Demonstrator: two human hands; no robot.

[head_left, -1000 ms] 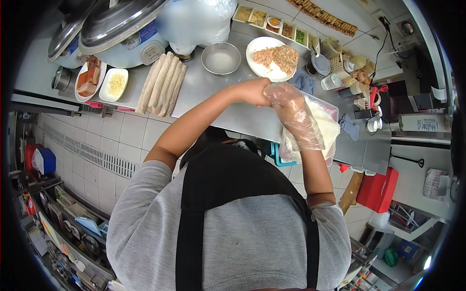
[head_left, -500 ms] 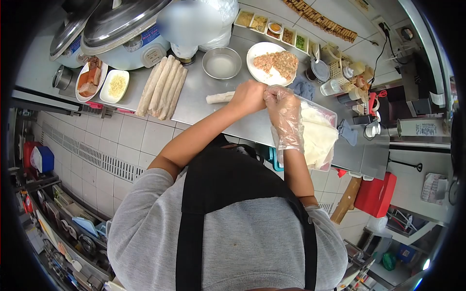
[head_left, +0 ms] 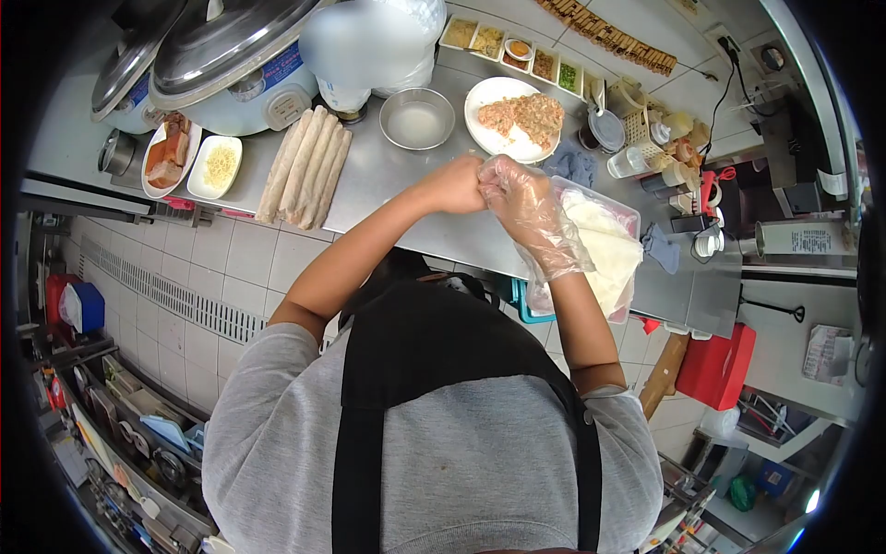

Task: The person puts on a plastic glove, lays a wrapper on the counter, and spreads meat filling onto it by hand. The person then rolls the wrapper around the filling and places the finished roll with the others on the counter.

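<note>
My bare left hand (head_left: 455, 185) and my right hand (head_left: 517, 191), in a clear plastic glove, meet over the steel counter with their fingers closed. What lies between them is hidden by the knuckles. Just beyond them is a white oval plate (head_left: 489, 95) of minced filling (head_left: 524, 118). Close to the right wrist, a clear plastic tray (head_left: 629, 214) holds pale thin wrapper sheets (head_left: 600, 249). Left of my hands, several long pale rolls (head_left: 305, 171) lie side by side. A metal bowl (head_left: 417, 120) of cloudy liquid stands behind the left hand.
Two large lidded rice cookers (head_left: 235, 83) stand at the left, near a dish of meat chunks (head_left: 169, 162) and a dish of yellowish shreds (head_left: 220, 166). A row of condiment compartments (head_left: 515, 57) lines the back. Bottles, a basket (head_left: 637, 125) and blue cloths (head_left: 572, 166) are at the right.
Both hands have shifted left and slightly nearer to my body, still together. The short pale roll that stuck out left of my left hand is now out of sight.
</note>
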